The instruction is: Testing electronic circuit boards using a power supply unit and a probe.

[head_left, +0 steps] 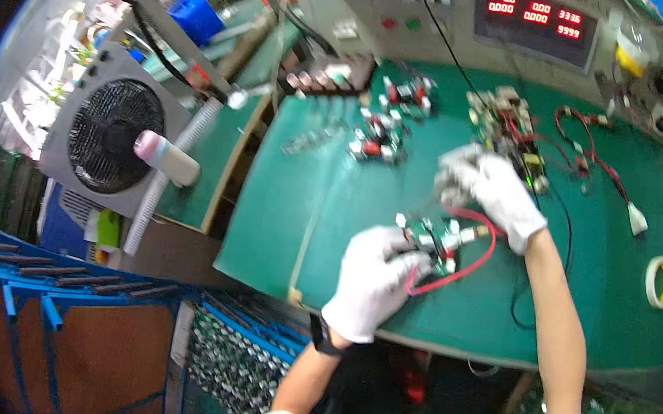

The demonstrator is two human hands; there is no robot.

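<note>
Left hand (376, 279) grips the small circuit board (429, 239); right hand (491, 187), clenched above, could snag its red wire (472, 265) and yank it loose.

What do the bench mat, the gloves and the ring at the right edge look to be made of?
Bench mat: matte green rubber-like sheet, with soft glare and a slightly lifted front edge. The gloves on the left hand and right hand: white knit fabric, probably cotton, with wrinkles and a soft cuff. Ring: pale yellow roll of tape, likely paper masking tape.
</note>
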